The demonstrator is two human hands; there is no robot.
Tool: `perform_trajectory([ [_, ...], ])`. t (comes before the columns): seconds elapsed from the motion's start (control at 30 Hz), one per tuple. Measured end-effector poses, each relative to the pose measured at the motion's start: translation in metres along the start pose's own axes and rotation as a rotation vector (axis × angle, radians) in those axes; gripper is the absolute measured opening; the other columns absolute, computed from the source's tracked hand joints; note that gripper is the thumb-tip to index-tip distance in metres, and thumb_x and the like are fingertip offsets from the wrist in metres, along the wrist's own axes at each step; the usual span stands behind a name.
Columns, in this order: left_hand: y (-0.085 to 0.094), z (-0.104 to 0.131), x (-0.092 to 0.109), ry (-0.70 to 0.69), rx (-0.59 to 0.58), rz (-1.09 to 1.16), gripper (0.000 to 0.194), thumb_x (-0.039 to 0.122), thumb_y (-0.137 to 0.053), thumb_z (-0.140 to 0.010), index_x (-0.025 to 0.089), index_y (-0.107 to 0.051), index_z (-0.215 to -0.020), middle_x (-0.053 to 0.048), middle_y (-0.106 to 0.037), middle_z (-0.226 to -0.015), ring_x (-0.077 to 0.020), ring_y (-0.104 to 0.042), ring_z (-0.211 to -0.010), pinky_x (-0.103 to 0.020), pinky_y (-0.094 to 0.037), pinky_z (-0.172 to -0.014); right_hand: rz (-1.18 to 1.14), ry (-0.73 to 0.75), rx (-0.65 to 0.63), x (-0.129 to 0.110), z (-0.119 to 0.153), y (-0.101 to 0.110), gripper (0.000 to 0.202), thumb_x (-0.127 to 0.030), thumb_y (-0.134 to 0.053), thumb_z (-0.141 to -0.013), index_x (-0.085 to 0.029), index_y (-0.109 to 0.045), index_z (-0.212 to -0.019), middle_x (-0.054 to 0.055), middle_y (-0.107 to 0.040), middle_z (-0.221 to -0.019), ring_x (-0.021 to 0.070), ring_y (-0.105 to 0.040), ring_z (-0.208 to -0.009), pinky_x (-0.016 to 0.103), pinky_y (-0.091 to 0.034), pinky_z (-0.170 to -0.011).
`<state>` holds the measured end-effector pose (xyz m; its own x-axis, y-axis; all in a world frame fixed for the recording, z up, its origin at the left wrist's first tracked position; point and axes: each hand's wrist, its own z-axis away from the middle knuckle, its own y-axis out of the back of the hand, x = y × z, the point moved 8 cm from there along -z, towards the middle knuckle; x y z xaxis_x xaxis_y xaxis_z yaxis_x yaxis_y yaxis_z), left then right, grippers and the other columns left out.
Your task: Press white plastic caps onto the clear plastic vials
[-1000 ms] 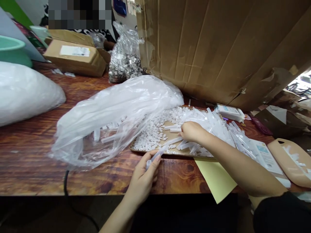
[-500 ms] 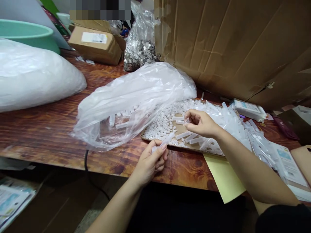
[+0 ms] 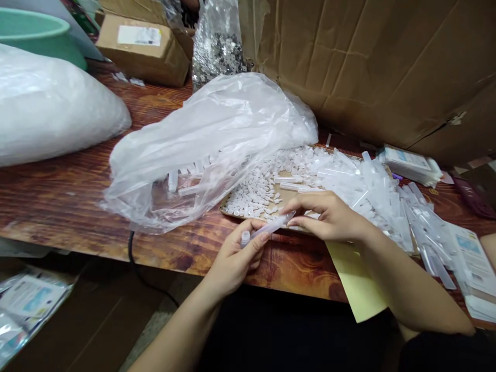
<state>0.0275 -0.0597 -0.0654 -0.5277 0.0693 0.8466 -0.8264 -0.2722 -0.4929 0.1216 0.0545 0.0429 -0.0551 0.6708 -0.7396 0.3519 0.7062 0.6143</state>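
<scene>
My left hand [image 3: 240,256] is closed round a translucent plastic tube [image 3: 271,226], thumb on top, with a round ribbed end poking out at the left. My right hand [image 3: 329,214] pinches a small clear plastic piece [image 3: 291,215] against the tube's upper right end. Fingertips partly hide that piece. Just behind both hands lies a shallow cardboard tray [image 3: 285,197] holding many small white plastic pieces [image 3: 251,194] on its left side. Loose translucent tubes [image 3: 296,186] lie in its middle and right.
A clear plastic bag [image 3: 217,129] with tubes inside overlaps the tray's left. A full white bag [image 3: 54,108] lies far left. Behind stand a small box [image 3: 143,54], a bag of metal parts [image 3: 220,57] and a large carton [image 3: 368,67]. Yellow paper [image 3: 356,284] hangs over the table edge.
My right hand has come down and left from above the tray, bringing the small clear piece to the tube's end. My left hand still holds the tube. The view has shifted slightly.
</scene>
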Motion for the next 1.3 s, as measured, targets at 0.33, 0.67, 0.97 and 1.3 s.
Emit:
perform_trajectory([
  [0.33,-0.002,0.003,-0.001,-0.010,-0.026,-0.013,0.034,0.048,-0.075,-0.086,0.020,-0.057,-0.095,0.012,-0.028,-0.057,-0.0013,-0.018,-0.044,-0.010,-0.019,-0.039,0.159,-0.055,0.002,-0.005,0.003,-0.006,0.022,-0.035,-0.058,-0.099,-0.017,-0.062,-0.086,0.001,-0.061,-0.076,0.0124,-0.057,-0.069,0.025,-0.043,-0.064],
  [0.67,0.000,0.004,-0.003,0.032,-0.072,0.014,0.033,0.049,-0.073,-0.088,0.019,-0.060,-0.095,0.012,-0.027,-0.056,-0.0019,-0.017,-0.044,-0.012,-0.016,-0.039,0.198,0.006,0.040,-0.017,0.004,-0.016,0.016,-0.033,-0.060,-0.097,-0.018,-0.059,-0.102,0.004,-0.064,-0.086,0.0139,-0.059,-0.074,0.026,-0.047,-0.066],
  [0.97,0.007,0.006,-0.003,-0.007,-0.041,-0.122,0.034,0.053,-0.066,-0.090,0.020,-0.061,-0.096,0.011,-0.029,-0.054,-0.0033,-0.018,-0.041,-0.015,-0.017,-0.038,0.229,0.078,-0.016,-0.027,0.005,-0.031,0.013,-0.026,-0.050,-0.100,-0.016,-0.058,-0.103,0.006,-0.063,-0.088,0.0161,-0.055,-0.078,0.028,-0.045,-0.072],
  [1.3,-0.034,0.053,0.073,-0.949,-0.203,-1.193,0.066,0.006,-0.060,-0.084,0.025,-0.055,-0.147,-0.007,-0.073,-0.081,-0.0208,-0.067,-0.066,-0.028,-0.049,-0.063,-0.902,-0.712,-0.267,0.002,0.029,-0.064,0.045,-0.061,-0.073,-0.078,-0.021,-0.051,-0.078,-0.012,-0.036,-0.050,0.0060,-0.026,-0.040,0.022,-0.021,-0.040],
])
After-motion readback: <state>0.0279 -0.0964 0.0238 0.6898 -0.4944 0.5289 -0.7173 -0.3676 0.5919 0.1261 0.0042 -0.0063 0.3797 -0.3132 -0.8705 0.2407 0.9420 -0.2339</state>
